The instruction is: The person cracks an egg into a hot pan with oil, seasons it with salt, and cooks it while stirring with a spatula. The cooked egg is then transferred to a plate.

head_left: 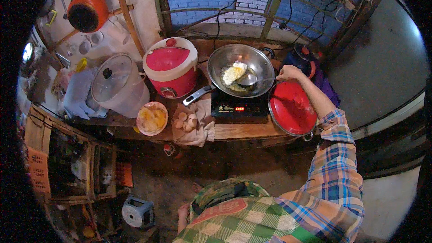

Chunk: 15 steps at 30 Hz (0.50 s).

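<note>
My right hand [289,73] is closed on the handle of a metal ladle [247,79], reaching in from the right of the wok. The ladle's bowl rests inside the wok [220,63], beside a white and yellow fried egg [234,73] in shiny oil. Under the wok is a black induction cooker [252,109] with a lit red display. The wok's handle [198,95] points toward the lower left. My left hand [183,212] hangs low beside the apron [234,218], away from the counter; its fingers are mostly hidden.
Right of the cooker lies a red lid [293,105], under my right forearm. To the left stand a pink rice cooker [170,69], a lidded translucent bucket [120,85], a bowl of yellow food [152,118], and eggshells [185,120] on a cloth [204,128]. A stool [137,212] is on the floor.
</note>
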Each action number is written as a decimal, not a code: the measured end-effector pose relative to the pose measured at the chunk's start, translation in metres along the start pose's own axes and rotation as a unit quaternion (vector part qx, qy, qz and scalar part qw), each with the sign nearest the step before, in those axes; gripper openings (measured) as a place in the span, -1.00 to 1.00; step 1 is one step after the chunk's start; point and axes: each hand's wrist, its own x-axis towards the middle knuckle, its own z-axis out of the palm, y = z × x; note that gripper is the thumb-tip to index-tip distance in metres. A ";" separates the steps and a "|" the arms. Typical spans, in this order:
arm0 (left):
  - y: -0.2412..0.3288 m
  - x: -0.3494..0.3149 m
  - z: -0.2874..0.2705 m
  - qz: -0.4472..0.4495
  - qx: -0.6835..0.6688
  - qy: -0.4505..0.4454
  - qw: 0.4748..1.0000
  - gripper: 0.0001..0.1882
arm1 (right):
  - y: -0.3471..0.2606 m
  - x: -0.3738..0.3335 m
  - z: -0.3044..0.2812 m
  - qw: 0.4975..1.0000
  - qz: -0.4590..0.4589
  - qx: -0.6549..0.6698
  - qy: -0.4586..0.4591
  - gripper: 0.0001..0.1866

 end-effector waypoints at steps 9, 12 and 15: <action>0.004 -0.007 -0.011 -0.075 -0.041 -0.014 0.996 -0.85 | 0.009 -0.020 -0.026 0.998 0.024 -0.033 -0.039 -0.62; 0.001 -0.003 -0.013 -0.058 -0.105 -0.031 0.992 -0.86 | 0.012 -0.010 -0.019 0.998 0.007 -0.052 -0.039 -0.61; 0.008 -0.003 -0.003 -0.026 -0.166 -0.059 0.984 -0.85 | 0.004 -0.003 -0.015 0.999 0.002 -0.048 -0.003 -0.60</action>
